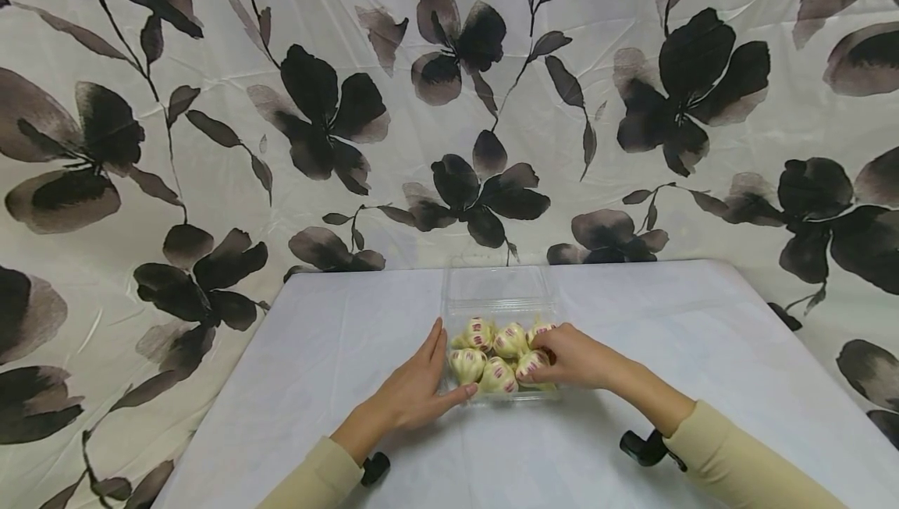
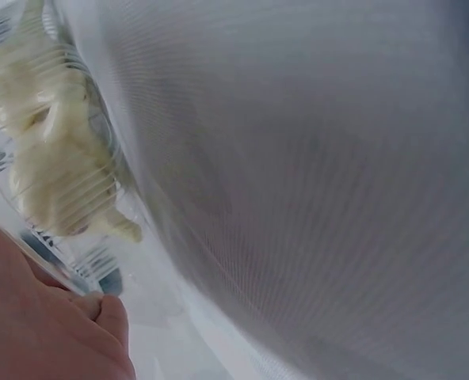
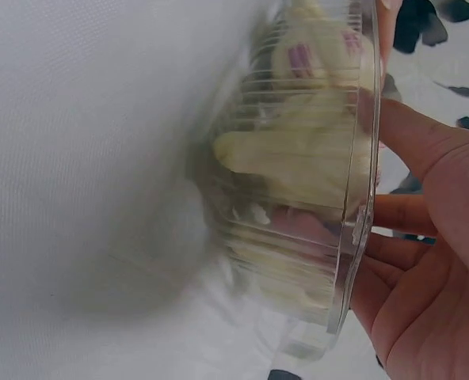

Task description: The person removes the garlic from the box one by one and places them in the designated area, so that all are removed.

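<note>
A clear plastic clamshell container [image 1: 492, 399] holds several pale garlic bulbs [image 1: 499, 375] with purple-red markings. Its lid [image 1: 499, 284] stands open toward the back. My left hand [image 1: 417, 388] lies along the container's left side, fingers straight, with the thumb at the front corner. In the left wrist view, bulbs [image 2: 64, 186] show through the ribbed wall above that hand. Reaching in over the right rim, my right hand [image 1: 579, 357] has thumb and fingers curled about the front right garlic bulb [image 1: 530, 364]. The right wrist view shows the thumb and fingers over the container's rim [image 3: 367, 214].
A white cloth covers the table [image 1: 337, 322] under the container. Behind and around it hangs a floral-patterned sheet [image 1: 393, 142]. Black camera mounts [image 1: 642, 447] are strapped at both wrists, beside the beige sleeves [image 1: 744, 454].
</note>
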A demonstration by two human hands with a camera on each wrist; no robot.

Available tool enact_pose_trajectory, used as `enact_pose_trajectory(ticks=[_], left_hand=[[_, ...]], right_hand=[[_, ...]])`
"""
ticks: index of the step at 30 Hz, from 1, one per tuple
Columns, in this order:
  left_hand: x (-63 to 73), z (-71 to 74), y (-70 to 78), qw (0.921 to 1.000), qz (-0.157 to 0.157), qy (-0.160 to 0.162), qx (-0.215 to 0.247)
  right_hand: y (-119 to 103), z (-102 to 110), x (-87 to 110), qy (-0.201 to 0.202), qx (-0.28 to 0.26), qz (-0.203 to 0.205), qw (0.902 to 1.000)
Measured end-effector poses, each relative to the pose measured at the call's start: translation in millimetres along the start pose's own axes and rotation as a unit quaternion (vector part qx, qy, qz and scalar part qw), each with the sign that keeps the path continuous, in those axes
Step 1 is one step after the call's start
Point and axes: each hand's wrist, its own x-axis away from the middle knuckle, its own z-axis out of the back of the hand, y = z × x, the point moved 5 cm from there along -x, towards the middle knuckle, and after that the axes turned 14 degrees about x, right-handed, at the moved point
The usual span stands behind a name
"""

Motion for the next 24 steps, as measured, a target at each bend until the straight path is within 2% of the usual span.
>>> enact_pose_trajectory(ticks=[11,24], left_hand=[[0.5,-0.4,0.0,0.9999,0.009,-0.007,0.004],[0.6,0.0,0.8,0.9997,0.007,-0.001,0.022]], right_hand=[[1.6,6.9,5.8,0.03,-0.003,0.031,0.999],[14.3,11.7,13.0,0.045,-0.059,0.003,0.9973]])
